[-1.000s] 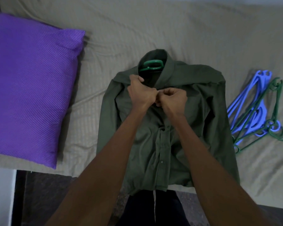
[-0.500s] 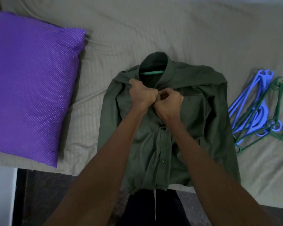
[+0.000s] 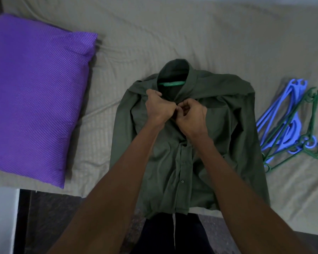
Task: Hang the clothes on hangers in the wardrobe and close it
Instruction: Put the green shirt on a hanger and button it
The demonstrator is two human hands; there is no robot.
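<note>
Your left hand (image 3: 159, 109) and right hand (image 3: 190, 116) meet knuckle to knuckle just below the collar, both with fingers curled in, pinching the front edges of the green shirt (image 3: 173, 162) at what looks like the top button; the button itself is hidden under your fingers, so can't tell if it's through the hole. The shirt lies flat on its back on the bed (image 3: 173, 33), directly under your hands, collar pointing away from you, hem hanging over the near bed edge. A green hanger (image 3: 171, 83) sits inside the shirt, only its bar showing in the open neck just beyond your hands; hook not visible. Lower buttons on the placket look done up. Progress, as a judgement: early. One shirt is on a hanger and being fastened, nothing is hung, no wardrobe in view, so carrying it over, hanging it and closing the doors are all left. To your right, apart from the shirt's sleeve, lies a pile of spare hangers (image 3: 290, 125), blue and green, tangled together, which suggests more clothes to come, though no other garment shows. A purple pillow (image 3: 37, 96) sits on the bed well to your left, clear of the shirt.
</note>
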